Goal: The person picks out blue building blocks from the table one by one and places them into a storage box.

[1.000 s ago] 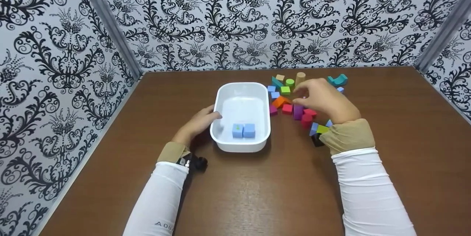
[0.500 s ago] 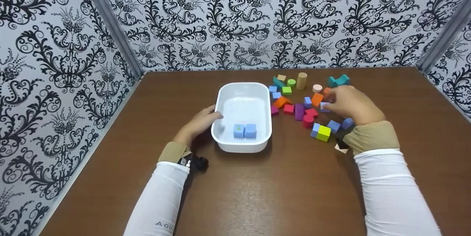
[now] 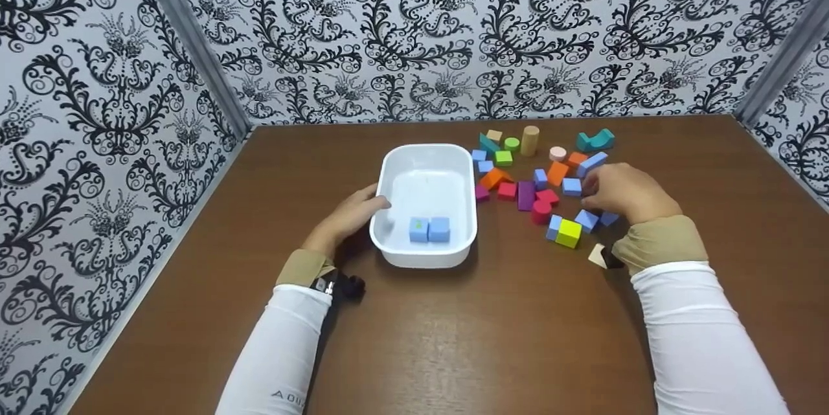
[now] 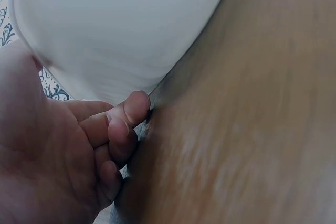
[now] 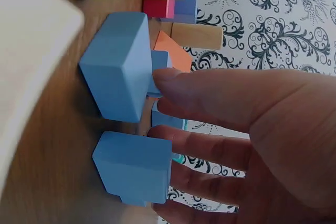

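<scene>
My left hand [image 3: 350, 215] holds the left side of a white plastic tub [image 3: 424, 258], its thumb over the rim. In the left wrist view, the fingers [image 4: 122, 137] bend against the outer wall. Two light blue cubes [image 3: 439, 229] sit side by side in the tub's near end. Over the right part of the scattered toy blocks is my right hand [image 3: 627, 193], thumb and fingers apart with no block visible between them. Closest to its fingertips are a blue block [image 3: 572, 186] and a long blue block [image 3: 592, 164]. In the right wrist view, blue blocks [image 5: 116, 69] lie just below the fingers.
Between tub and right hand lie a yellow cube [image 3: 568, 234], a purple block [image 3: 526, 195], a red cylinder [image 3: 541, 212] and orange blocks [image 3: 557, 173]. A wooden cylinder [image 3: 530, 141] and a teal curved piece [image 3: 596, 140] stand farther back. Patterned walls [image 3: 427, 33] border the brown table [image 3: 440, 344].
My right hand has moved right and a little nearer over the blocks, uncovering orange and blue blocks. The left hand and tub stay in place.
</scene>
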The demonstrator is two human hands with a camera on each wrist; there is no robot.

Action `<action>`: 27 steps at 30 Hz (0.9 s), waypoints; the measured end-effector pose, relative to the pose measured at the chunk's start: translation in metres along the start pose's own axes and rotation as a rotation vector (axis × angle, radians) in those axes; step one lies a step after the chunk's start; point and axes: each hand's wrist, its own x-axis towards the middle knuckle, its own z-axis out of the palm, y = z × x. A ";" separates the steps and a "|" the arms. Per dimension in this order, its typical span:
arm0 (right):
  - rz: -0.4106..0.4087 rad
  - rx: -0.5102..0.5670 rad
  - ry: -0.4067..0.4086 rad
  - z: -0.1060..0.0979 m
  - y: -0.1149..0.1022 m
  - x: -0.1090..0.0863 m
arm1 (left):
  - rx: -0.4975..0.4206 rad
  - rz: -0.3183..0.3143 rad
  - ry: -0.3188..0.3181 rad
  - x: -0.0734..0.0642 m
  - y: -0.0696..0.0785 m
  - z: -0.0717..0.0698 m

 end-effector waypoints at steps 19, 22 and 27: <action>0.147 -0.019 -0.016 -0.009 0.019 -0.017 | 0.030 0.019 -0.003 0.001 -0.001 -0.001; 0.152 -0.018 -0.032 -0.010 0.020 -0.017 | 0.036 0.019 -0.003 0.001 -0.002 0.000; 0.119 -0.040 -0.041 -0.007 0.013 -0.012 | 0.030 0.022 -0.003 0.001 -0.003 0.000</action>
